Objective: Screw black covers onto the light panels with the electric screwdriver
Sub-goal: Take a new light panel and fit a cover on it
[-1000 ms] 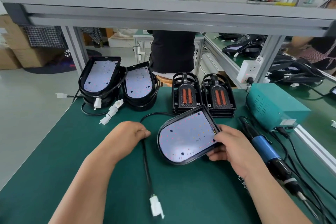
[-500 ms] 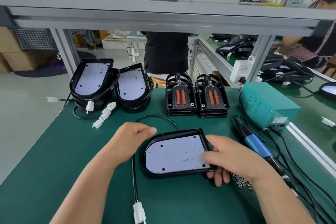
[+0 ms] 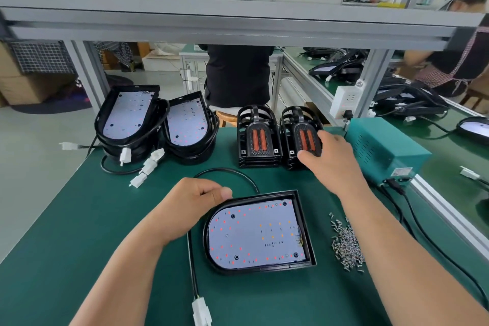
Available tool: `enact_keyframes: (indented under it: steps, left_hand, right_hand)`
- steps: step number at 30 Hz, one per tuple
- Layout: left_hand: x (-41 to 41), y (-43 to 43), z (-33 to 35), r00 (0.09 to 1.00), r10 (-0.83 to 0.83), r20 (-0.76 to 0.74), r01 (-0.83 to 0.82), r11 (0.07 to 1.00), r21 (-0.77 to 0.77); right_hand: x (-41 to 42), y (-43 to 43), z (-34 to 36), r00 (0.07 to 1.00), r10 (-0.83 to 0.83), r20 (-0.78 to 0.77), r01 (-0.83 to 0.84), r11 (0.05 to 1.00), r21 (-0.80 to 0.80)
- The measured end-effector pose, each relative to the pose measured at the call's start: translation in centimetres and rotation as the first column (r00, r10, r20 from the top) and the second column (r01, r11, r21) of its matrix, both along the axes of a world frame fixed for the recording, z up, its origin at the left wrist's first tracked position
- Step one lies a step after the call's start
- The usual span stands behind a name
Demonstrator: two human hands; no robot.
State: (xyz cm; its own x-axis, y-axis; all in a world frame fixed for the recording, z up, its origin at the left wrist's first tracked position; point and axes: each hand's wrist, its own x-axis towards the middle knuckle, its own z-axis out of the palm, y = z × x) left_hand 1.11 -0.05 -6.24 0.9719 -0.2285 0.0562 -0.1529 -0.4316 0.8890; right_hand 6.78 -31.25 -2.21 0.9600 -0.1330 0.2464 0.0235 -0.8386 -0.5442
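Observation:
A light panel [image 3: 258,233] with a white LED board in a black housing lies flat on the green mat, straight side to the right. My left hand [image 3: 193,206] has its fingers curled at the panel's rounded upper-left rim, thumb against the edge. My right hand [image 3: 330,159] reaches to the right-hand stack of black covers [image 3: 293,137]; thumb and fingers curl round the top cover. A second cover stack [image 3: 258,140] stands beside it. The electric screwdriver is not visible; my right forearm hides that area.
Two stacks of light panels [image 3: 127,116] [image 3: 188,124] stand at the back left with white connectors. A pile of screws [image 3: 346,243] lies right of the panel. A teal power box [image 3: 383,151] with cables sits far right. The panel's cable ends in a white plug [image 3: 201,309].
The panel was tilted up, then laid flat on the mat. My right hand left the panel and moved back to the right cover stack. My left hand stayed at the panel's left rim.

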Motion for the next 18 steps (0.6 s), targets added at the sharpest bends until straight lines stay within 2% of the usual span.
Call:
enact_keyframes:
  steps: [4, 9, 18]
  left_hand:
    - [0.0, 0.0, -0.1, 1.000, -0.004, -0.027, 0.003, 0.999, -0.038]
    - [0.2, 0.0, -0.5, 1.000, -0.003, -0.023, 0.002, 0.999, -0.038]
    - [0.0, -0.4, -0.5, 0.999, -0.032, -0.030, 0.031, 0.999, -0.025]
  right_hand:
    - [3.1, 1.1, -0.8, 0.985, -0.108, -0.131, 0.086, 0.982, -0.167]
    - [4.3, 1.5, -1.9, 0.983, -0.106, -0.148, 0.093, 0.992, -0.091]
    - [5.0, 1.4, -1.6, 0.986, -0.090, -0.144, 0.081, 0.994, -0.071]
